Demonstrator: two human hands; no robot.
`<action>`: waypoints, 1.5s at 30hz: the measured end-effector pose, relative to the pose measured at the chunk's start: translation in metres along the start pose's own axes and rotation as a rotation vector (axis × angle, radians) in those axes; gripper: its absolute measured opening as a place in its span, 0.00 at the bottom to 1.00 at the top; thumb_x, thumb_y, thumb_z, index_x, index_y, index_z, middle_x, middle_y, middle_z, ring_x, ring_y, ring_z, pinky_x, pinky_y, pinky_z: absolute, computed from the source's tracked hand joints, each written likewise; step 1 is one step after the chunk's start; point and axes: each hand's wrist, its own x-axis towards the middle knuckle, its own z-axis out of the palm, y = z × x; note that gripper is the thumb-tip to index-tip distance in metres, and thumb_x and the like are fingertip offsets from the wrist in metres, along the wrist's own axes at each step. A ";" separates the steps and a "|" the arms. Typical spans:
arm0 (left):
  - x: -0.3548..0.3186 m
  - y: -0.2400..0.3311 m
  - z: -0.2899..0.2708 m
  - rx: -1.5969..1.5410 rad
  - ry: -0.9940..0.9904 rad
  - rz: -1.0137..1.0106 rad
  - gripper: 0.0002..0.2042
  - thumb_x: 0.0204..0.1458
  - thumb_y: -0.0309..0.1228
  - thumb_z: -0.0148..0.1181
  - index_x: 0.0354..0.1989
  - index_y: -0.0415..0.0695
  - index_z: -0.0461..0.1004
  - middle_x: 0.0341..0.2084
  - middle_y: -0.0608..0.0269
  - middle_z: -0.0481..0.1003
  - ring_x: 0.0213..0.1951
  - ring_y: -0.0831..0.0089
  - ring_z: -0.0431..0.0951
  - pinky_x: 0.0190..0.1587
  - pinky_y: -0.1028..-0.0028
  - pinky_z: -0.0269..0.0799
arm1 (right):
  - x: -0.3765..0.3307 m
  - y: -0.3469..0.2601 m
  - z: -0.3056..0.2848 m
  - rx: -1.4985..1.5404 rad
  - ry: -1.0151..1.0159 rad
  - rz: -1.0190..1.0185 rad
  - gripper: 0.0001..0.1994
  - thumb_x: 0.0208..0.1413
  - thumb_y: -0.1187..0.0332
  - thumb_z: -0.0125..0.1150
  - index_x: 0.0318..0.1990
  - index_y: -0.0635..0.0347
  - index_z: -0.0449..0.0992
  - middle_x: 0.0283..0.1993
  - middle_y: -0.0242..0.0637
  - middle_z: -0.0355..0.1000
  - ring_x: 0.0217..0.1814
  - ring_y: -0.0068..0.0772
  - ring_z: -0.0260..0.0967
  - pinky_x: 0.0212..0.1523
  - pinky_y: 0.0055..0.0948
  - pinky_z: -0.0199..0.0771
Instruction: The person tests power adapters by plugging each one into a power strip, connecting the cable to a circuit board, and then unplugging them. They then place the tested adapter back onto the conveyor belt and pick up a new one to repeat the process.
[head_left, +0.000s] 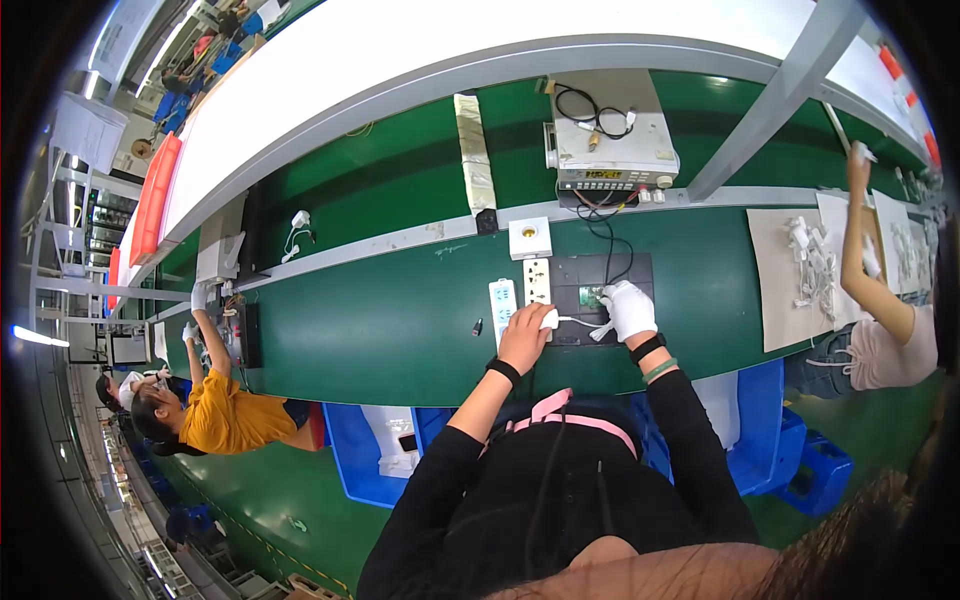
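My left hand (524,338), bare with a black wristband, grips a small white power adapter (550,319) at the near end of a white power strip (537,284). A white cable (578,321) runs from the adapter toward my right hand. My right hand (630,310) wears a white glove. Its fingertips are drawn together at the edge of a small green circuit board (591,296), which lies on a dark mat (640,268). What those fingertips hold is too small to make out. White cable ends (601,333) lie just below the glove.
Left of the strip stands a second power strip (502,305); a white socket box (530,239) is behind. A bench instrument (615,150) trails black leads (625,250). White adapters (812,260) lie on cardboard (775,285) at right. Co-workers sit either side, beside blue bins (755,430).
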 end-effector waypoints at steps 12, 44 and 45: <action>0.001 -0.004 0.000 -0.076 -0.022 -0.002 0.20 0.48 0.30 0.55 0.52 0.53 0.65 0.49 0.59 0.64 0.51 0.56 0.63 0.52 0.64 0.63 | 0.012 -0.008 0.018 -0.172 -0.047 -0.003 0.05 0.46 0.65 0.58 0.28 0.55 0.74 0.30 0.41 0.69 0.33 0.44 0.71 0.33 0.39 0.71; 0.004 -0.018 0.006 -0.166 -0.093 0.012 0.21 0.48 0.30 0.55 0.53 0.53 0.63 0.51 0.56 0.62 0.52 0.52 0.63 0.54 0.62 0.60 | -0.003 0.013 0.024 0.705 -0.001 0.246 0.14 0.35 0.69 0.68 0.34 0.55 0.79 0.36 0.39 0.70 0.38 0.37 0.71 0.40 0.30 0.71; 0.006 -0.019 0.005 -0.173 -0.105 0.000 0.21 0.48 0.30 0.55 0.53 0.53 0.63 0.50 0.56 0.62 0.52 0.52 0.63 0.54 0.62 0.60 | -0.001 0.014 0.030 0.727 0.008 0.252 0.14 0.34 0.69 0.69 0.34 0.55 0.79 0.36 0.39 0.70 0.38 0.36 0.71 0.40 0.29 0.71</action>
